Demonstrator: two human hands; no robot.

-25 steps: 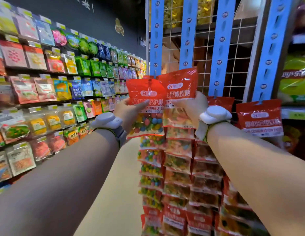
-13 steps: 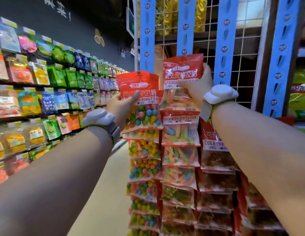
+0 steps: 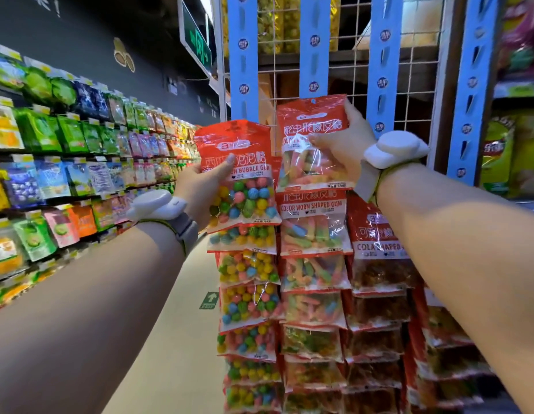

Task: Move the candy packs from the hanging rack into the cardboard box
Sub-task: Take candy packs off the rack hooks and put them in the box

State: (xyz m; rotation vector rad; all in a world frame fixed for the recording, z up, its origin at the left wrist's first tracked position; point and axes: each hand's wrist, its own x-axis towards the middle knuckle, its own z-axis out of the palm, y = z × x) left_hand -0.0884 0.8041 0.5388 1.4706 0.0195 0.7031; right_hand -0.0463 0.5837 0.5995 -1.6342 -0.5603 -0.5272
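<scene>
Both hands holding packs at the hanging rack (image 3: 382, 70).
Left hand (image 3: 200, 189) grips bubble gum pack (image 3: 238, 174), right hand (image 3: 343, 144) grips worm gum pack (image 3: 313, 138) (long axes vertical, red headers up).

Both forearms are bare, no sleeves in view. The left wrist carries a white rounded device (image 3: 153, 205) on a grey strap (image 3: 186, 231) with a thin green edge. The right wrist carries a matching white device (image 3: 394, 148) on a grey strap (image 3: 365, 182).

The bubble gum pack (image 3: 240, 171) reads "BUBBLE GUM"; the worm gum pack (image 3: 313, 210) hanging below reads "COLOR WORM SHAPED GUM"; the cola pack (image 3: 376, 243) reads "COLA SHAPED".
</scene>
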